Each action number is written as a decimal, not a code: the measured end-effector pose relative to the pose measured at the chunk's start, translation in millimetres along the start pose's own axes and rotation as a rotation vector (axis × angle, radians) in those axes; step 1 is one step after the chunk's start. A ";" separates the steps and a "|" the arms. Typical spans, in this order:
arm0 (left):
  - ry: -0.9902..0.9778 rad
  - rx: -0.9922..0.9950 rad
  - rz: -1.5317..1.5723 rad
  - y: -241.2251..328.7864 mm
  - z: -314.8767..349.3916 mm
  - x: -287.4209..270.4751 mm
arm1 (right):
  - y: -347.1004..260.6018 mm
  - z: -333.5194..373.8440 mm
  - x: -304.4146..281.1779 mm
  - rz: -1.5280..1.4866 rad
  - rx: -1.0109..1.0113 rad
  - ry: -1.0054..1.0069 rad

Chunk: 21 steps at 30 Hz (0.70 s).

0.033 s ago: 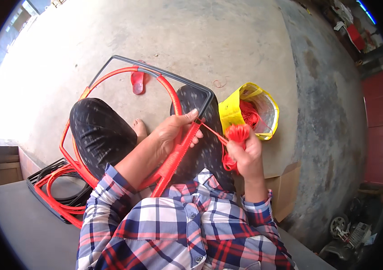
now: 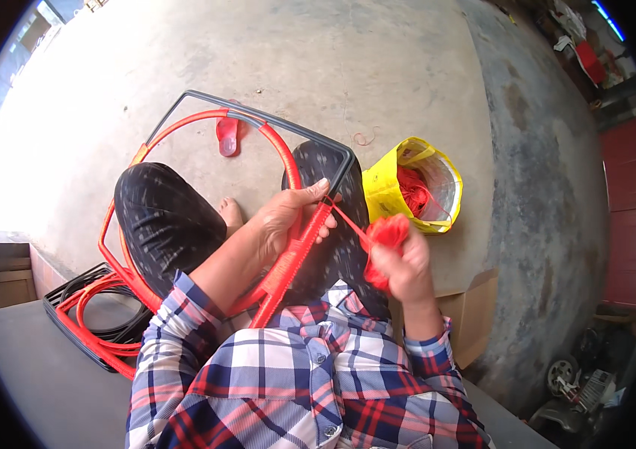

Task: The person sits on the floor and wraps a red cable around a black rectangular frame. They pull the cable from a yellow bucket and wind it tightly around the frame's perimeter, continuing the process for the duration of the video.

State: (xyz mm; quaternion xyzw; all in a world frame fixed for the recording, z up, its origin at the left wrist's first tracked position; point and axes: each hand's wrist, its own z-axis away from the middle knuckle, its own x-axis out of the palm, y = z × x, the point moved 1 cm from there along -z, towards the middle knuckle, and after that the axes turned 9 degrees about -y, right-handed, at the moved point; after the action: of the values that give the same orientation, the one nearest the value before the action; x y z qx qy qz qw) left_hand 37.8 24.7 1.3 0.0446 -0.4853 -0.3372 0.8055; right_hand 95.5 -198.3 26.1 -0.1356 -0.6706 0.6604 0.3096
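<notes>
Across my lap rests a dark wire frame [image 2: 280,124], a square outline with a ring inside, partly wrapped in red cord. My left hand [image 2: 288,215] grips the wrapped side near the upper right corner, thumb on top and fingers curled beneath. In my right hand [image 2: 404,271] is a bundle of red cord [image 2: 387,233], somewhat blurred by motion. A taut strand runs from the bundle to the wrapped bar beside my left fingers. The bare dark wire begins just beyond the wrapping there.
A yellow bag [image 2: 382,185] with red cord [image 2: 412,191] inside stands right of my knee. Wire frames [image 2: 71,280], some wrapped red, lie on the grey seat [image 2: 19,352] at left. A red slipper [image 2: 228,137] is on the floor; cardboard [image 2: 475,314] sits at lower right.
My right hand has shifted slightly left and down with the cord bundle, which has turned in my grip. The left hand and the frame have barely moved.
</notes>
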 end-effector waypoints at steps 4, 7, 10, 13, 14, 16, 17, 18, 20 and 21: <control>0.059 0.071 -0.041 -0.8 -8.5 -0.8 | 3.2 10.3 -21.6 -0.119 -0.071 0.061; 0.077 0.096 -0.066 -2.9 -6.8 -3.0 | -7.5 -9.3 -83.7 -0.052 0.010 0.501; 0.070 0.049 -0.112 -3.3 -3.2 -3.7 | -19.3 -8.7 -71.1 -0.122 -0.153 0.418; 0.126 0.034 -0.141 -1.6 5.0 6.1 | -7.5 -2.1 -35.5 0.104 0.190 -0.100; 0.113 0.036 -0.133 -0.9 7.5 9.0 | -1.9 -14.6 -27.3 0.685 -0.006 -0.337; 0.092 0.047 -0.131 -0.5 11.9 14.0 | 4.7 -33.8 -7.6 0.828 0.164 -0.311; 0.085 0.049 -0.132 -0.5 12.6 15.4 | 9.3 -44.4 -2.5 0.825 0.213 -0.227; 0.078 0.051 -0.133 -1.0 12.4 16.4 | 10.1 -54.9 2.6 0.649 0.106 -0.140; 0.080 0.074 -0.122 -1.5 14.5 20.6 | 9.0 -74.3 9.2 0.300 -0.105 0.026; 0.074 0.078 -0.126 -1.4 14.0 21.3 | 10.1 -81.4 10.5 0.164 -0.152 0.027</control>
State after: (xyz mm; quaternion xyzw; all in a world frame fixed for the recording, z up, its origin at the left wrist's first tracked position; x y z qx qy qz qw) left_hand 32.1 14.7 24.1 0.1186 -0.4641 -0.3662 0.7978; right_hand 133.5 -126.0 13.6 -0.2221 -0.7011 0.6287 0.2527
